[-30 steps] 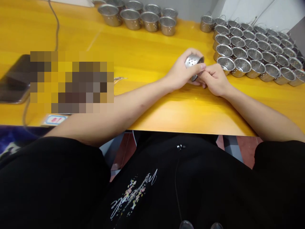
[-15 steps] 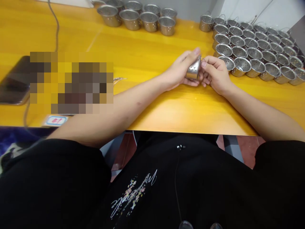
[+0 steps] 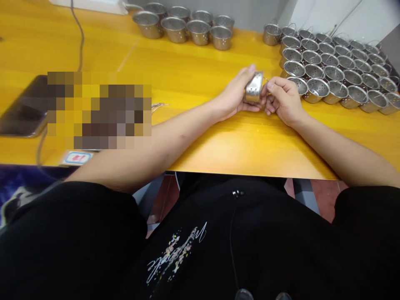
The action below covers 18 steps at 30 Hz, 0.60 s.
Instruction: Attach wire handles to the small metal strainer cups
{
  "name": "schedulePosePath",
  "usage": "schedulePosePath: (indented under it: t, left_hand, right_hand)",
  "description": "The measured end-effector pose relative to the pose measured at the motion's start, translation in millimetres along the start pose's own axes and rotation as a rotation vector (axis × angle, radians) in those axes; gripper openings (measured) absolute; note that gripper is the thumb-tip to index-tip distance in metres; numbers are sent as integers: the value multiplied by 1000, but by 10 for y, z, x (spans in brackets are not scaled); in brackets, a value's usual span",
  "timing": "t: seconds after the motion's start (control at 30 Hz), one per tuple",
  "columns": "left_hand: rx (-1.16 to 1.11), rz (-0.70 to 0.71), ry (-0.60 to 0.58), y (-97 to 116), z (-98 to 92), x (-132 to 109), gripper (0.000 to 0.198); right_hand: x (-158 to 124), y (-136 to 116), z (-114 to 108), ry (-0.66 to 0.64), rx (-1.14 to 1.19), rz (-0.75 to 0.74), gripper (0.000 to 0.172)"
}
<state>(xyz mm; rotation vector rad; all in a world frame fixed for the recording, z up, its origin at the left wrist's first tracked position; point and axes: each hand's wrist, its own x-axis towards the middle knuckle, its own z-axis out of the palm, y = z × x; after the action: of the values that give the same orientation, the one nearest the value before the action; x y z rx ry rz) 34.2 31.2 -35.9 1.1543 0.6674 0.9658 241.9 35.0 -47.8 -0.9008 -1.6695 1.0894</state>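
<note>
My left hand (image 3: 235,91) is wrapped round a small perforated metal strainer basket (image 3: 253,88), held tilted on its side just above the yellow table. The basket's open end faces right, towards my right hand (image 3: 283,100). The fingers of that hand are closed in a pinch at the rim, on a thin wire handle (image 3: 265,78). Most of the wire is hidden behind the fingers. Several thin wire pieces (image 3: 160,106) lie on the table behind my left forearm.
Rows of baskets with wire handles (image 3: 334,75) stand at the right. Several baskets without visible handles (image 3: 200,33) stand at the back. A dark flat device (image 3: 23,108), a grey cable (image 3: 81,41) and a label card (image 3: 77,158) are at the left. A pixelated patch hides part of the table.
The basket has turned slightly in my left hand, so more of its perforated side shows. My right hand stays at the rim. The whole view has shifted a little.
</note>
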Motion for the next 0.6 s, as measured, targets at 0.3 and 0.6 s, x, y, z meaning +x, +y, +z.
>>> schedulePosePath:
  t: [0.3, 0.6]
  left_hand:
    - [-4, -35, -34, 63, 18, -30, 59]
    - [-89, -48, -35, 143, 64, -140, 26]
  right_hand:
    - [24, 86, -9, 38, -80, -79, 83]
    - [91, 256, -99, 169, -97, -136, 74]
